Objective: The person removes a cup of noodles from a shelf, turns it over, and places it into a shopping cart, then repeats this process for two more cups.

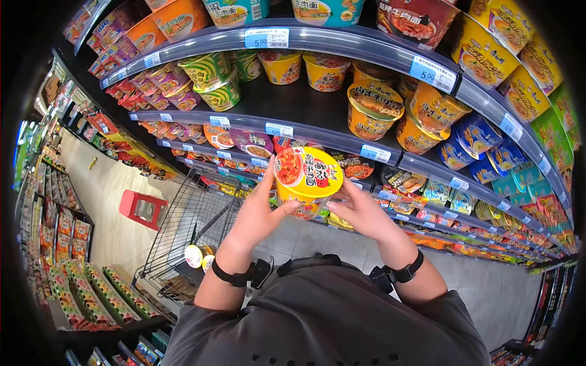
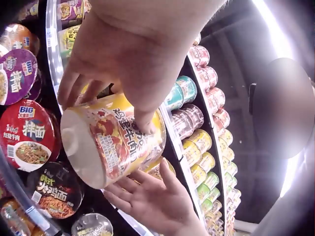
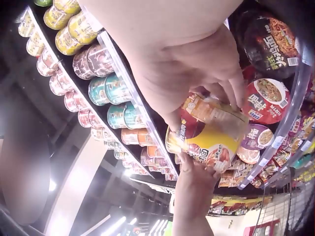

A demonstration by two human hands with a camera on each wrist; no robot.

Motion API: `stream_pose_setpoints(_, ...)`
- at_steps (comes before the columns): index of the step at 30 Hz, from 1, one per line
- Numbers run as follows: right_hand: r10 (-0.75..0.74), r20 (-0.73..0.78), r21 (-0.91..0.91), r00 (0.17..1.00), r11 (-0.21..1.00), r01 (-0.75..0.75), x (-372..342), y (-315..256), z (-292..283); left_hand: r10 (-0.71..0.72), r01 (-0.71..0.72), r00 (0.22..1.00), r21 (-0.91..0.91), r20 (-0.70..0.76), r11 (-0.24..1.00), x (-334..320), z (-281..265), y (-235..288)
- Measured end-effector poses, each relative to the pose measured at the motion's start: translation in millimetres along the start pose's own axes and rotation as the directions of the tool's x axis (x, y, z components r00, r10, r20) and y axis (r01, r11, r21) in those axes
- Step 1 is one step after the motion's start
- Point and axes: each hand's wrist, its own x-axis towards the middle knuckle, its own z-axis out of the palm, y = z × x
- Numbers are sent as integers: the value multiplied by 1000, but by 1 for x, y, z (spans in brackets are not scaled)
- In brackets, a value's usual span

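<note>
A yellow instant noodle cup (image 1: 307, 177), its printed lid tilted up, is held in front of the lower shelves. My left hand (image 1: 259, 210) grips its left side, the thumb across the cup wall and fingers on the far side. In the left wrist view, the cup (image 2: 113, 142) lies sideways, its pale base showing. Close against the opposite side is my right hand (image 1: 360, 210), with fingers extended and thumb apart in the left wrist view. The right wrist view shows the right hand (image 3: 197, 73) over the cup's side, fingertips at its edge.
Shelves (image 1: 262, 116) of noodle cups and bowls curve around the front and right. A wire shopping cart (image 1: 183, 232) stands at left, holding several items including a cup (image 1: 194, 256). A red box-like stand (image 1: 143, 207) is on the aisle floor beyond.
</note>
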Motion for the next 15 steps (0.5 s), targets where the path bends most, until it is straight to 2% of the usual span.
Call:
stream_pose_setpoints(5, -68, -22, 129, 997, 989, 70, 18, -7, -12, 94, -109, 983, -83, -158, 991, 27, 0, -6)
stream_pose_setpoints(7, -162, -18, 147, 987, 976, 163, 30, -12, -14, 92, -112, 978, -96, -187, 989, 37, -4, -5)
stream_pose_setpoints(9, -186, 2, 199, 983, 963, 182, 45, -11, -17, 157, -200, 941, -118, -300, 973, 49, -9, -7)
stream_pose_setpoints(11, -223, -14, 259, 975, 941, 219, 58, -20, -18, 201, -237, 917, -65, -344, 969, 64, -19, -8)
stream_pose_setpoints(13, -210, 1, 292, 978, 935, 201, 74, -26, -21, 270, -258, 904, 83, -331, 963, 79, -32, -10)
stream_pose_setpoints(15, -276, -27, 307, 961, 912, 271, 95, -31, -23, 249, -229, 910, 96, -333, 969, 95, -43, -10)
